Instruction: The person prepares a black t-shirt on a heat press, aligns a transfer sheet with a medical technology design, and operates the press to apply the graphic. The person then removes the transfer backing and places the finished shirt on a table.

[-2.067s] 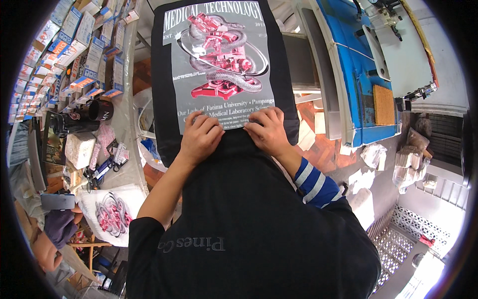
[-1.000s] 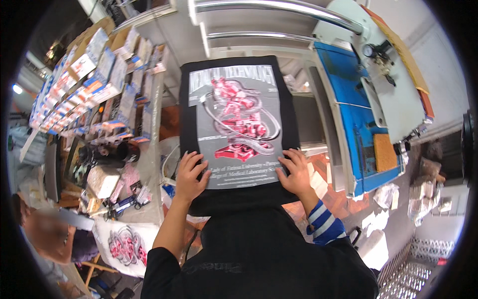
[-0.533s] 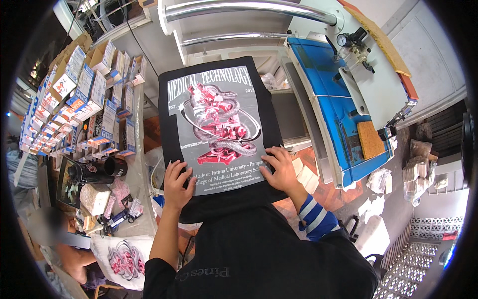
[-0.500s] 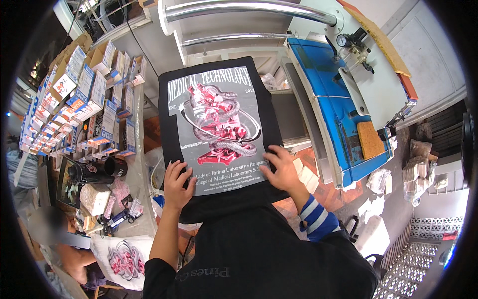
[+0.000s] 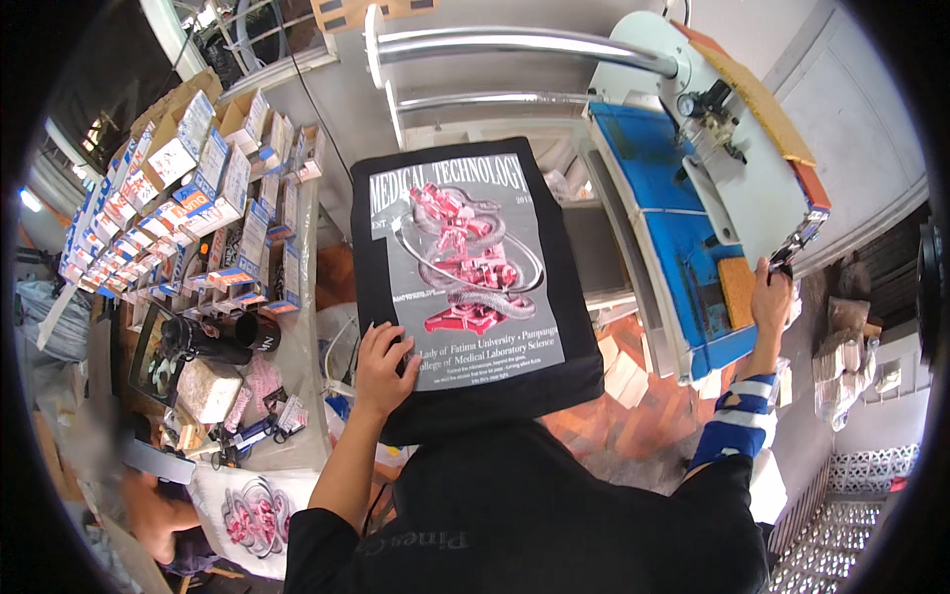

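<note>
A black T-shirt (image 5: 381, 247) lies stretched flat over a platen, and a grey transfer sheet (image 5: 465, 262) with a pink and white design sits on its chest. My left hand (image 5: 381, 361) rests flat on the sheet's lower left corner, fingers spread. My right hand (image 5: 770, 302) has reached out to the right and grips the edge of the blue heat press (image 5: 663, 188) near its handle. The shirt's lower part hangs down in front of me.
A chrome arm (image 5: 505, 42) of the press runs across the top. Rows of small boxes (image 5: 188, 208) fill the table at left, with a black mug (image 5: 259, 332), small tools and a printed white cloth (image 5: 252, 510). Another person's arm (image 5: 158, 500) shows at lower left.
My right hand has left the sheet's lower right corner and moved right to the blue press. My left hand stays on the sheet. The view has shifted up and left.
</note>
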{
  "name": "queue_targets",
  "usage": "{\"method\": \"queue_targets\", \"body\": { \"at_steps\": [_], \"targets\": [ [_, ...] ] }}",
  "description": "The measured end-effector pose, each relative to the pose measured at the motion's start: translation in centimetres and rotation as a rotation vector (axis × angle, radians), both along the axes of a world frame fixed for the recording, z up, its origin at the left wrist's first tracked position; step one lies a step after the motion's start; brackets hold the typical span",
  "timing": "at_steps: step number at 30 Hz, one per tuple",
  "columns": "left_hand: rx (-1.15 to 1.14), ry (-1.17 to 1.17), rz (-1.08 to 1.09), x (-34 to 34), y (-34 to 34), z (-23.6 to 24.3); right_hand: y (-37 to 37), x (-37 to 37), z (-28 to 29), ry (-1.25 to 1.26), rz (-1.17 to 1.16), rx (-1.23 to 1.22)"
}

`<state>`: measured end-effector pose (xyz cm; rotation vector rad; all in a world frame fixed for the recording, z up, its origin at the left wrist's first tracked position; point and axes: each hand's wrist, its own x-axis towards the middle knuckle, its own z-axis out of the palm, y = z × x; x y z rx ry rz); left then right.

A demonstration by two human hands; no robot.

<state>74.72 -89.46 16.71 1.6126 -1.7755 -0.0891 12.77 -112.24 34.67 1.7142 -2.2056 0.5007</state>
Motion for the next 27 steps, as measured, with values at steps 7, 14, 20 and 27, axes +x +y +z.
{"method": "queue_targets", "body": {
  "at_steps": [7,14,20,27],
  "targets": [
    [0.134,-0.025,-0.001,0.1,-1.5,1.0,5.6,10.2,0.0,-0.021,0.232,-0.133],
    [-0.103,0.293,0.303,1.9,1.0,3.4,12.5,20.5,-1.1,-0.058,0.557,-0.359],
    [0.093,0.26,0.466,6.0,13.5,-2.5,13.3,28.8,1.2,-0.284,0.874,-0.505],
    [0.208,0.369,0.583,4.0,22.0,-7.1,16.1,35.7,1.6,-0.204,0.895,-0.467]
  ]
}}
